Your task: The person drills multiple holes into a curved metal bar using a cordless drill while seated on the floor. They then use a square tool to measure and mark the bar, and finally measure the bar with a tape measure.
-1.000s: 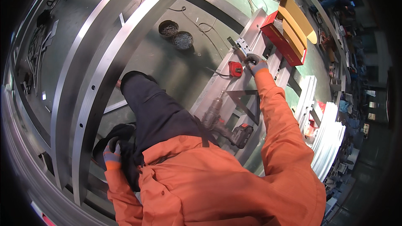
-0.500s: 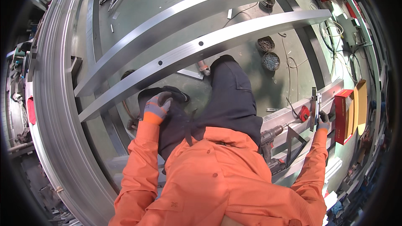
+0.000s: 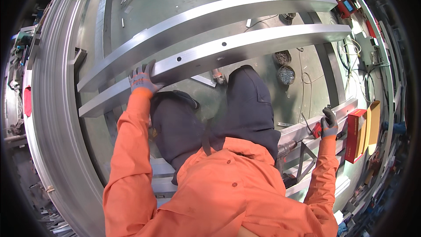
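Note:
My left hand (image 3: pixel 144 80), in a grey and orange glove, lies across the nearer aluminium beam (image 3: pixel 258 39), its fingers spread over the top face. Two dark round holes show in that face, right of the hand. My right hand (image 3: pixel 329 123), gloved alike, is closed at the right, above a low metal profile (image 3: pixel 348 105). A small dark end pokes out past its fingers; the rest of what it holds is hidden. Close by are a red round tool (image 3: pixel 316 130), a cordless drill (image 3: pixel 286 149) partly behind my leg, and a black triangular frame (image 3: pixel 305 163).
A second aluminium beam (image 3: pixel 210 12) runs beyond the first. Long stacked profiles (image 3: pixel 52 87) line the left side. Right of my right hand stands an opened red and yellow box (image 3: pixel 354 138). Tubs of screws (image 3: pixel 286 74), an orange-ended power tool (image 3: pixel 218 77) and cables are on the floor.
My left hand has gone from my thigh up onto the nearer beam. My right hand has lifted slightly to the left; the upright slotted metal strip it was touching no longer shows clearly.

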Tool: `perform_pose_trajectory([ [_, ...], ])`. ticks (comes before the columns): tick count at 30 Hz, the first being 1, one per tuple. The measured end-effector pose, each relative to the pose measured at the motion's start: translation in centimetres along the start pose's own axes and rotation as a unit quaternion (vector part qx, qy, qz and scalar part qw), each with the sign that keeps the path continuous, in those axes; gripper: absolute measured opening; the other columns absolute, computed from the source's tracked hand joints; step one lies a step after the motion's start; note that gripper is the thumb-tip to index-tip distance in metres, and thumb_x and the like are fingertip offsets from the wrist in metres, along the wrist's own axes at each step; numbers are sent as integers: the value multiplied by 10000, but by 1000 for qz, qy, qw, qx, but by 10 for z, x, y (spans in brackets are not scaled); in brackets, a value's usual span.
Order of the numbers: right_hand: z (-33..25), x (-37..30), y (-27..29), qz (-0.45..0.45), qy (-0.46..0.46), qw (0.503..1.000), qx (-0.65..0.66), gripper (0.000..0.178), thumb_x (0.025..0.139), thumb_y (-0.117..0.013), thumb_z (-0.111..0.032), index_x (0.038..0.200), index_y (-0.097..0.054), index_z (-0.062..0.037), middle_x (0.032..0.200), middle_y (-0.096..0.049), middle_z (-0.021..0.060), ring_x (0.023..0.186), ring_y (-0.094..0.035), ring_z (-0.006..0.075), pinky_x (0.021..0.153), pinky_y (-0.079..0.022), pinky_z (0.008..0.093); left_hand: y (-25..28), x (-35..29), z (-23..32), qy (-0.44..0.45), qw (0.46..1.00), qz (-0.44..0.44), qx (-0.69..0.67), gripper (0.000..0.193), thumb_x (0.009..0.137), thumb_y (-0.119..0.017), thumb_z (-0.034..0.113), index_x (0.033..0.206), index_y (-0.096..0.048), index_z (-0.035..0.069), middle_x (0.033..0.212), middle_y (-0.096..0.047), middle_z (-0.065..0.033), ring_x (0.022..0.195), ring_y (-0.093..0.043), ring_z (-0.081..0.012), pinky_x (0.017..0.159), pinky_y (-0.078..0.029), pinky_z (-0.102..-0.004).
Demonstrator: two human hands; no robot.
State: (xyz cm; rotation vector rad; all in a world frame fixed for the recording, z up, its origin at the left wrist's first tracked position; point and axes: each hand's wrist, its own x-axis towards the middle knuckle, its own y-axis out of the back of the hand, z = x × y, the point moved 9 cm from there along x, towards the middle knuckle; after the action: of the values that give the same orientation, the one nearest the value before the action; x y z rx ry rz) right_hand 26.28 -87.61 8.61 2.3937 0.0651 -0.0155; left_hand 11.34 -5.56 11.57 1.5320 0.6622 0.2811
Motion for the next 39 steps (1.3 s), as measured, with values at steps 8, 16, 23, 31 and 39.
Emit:
perform_pose_trajectory([
  [8, -83, -25, -40, -47, 29, 998, -32, 388, 871, -668, 5, 1243, -732, -86, 1304, -718, 86, 1167, -695, 226, 926, -576, 358, -6, 71, -14, 39, 993, -109, -12, 1071, 614, -918, 548, 1556, -478, 294, 1553, -505, -100, 1494, -430, -343, 1243, -326, -545],
  [16, -105, -17, -100, -95, 44, 994, -10, 326, 910, -688, -72, 1231, -744, -60, 1238, -746, 108, 1128, -719, 240, 921, -593, 354, 3, 28, -12, 62, 997, -44, 9, 1027, 664, -914, 477, 1570, -450, 337, 1565, -494, -105, 1490, -429, -388, 1238, -330, -565],
  [23, -78, 4, -135, -141, -1, 990, 28, 378, 892, -680, -74, 1265, -727, -41, 1224, -750, 122, 1110, -726, 248, 957, -578, 374, -29, -77, 22, -40, 999, -33, 10, 861, 798, -799, 348, 1590, -466, 302, 1577, -518, -96, 1454, -486, -368, 1217, -370, -530],
  [31, -114, 10, -166, -185, 0, 982, 26, 363, 897, -691, -104, 1255, -738, -67, 1196, -759, 105, 1103, -723, 236, 950, -569, 371, -70, -88, 14, -49, 997, 44, -41, 807, 791, -789, 293, 1551, -520, 277, 1609, -510, -32, 1473, -480, -271, 1276, -305, -463],
  [39, -102, -6, -177, -180, -5, 983, 27, 324, 900, -680, -96, 1213, -745, -41, 1124, -754, 124, 1069, -734, 247, 930, -580, 375, -48, -65, 12, -36, 996, -55, -65, 798, 745, -797, 281, 1507, -562, 265, 1560, -559, -50, 1454, -502, -269, 1241, -345, -464],
])
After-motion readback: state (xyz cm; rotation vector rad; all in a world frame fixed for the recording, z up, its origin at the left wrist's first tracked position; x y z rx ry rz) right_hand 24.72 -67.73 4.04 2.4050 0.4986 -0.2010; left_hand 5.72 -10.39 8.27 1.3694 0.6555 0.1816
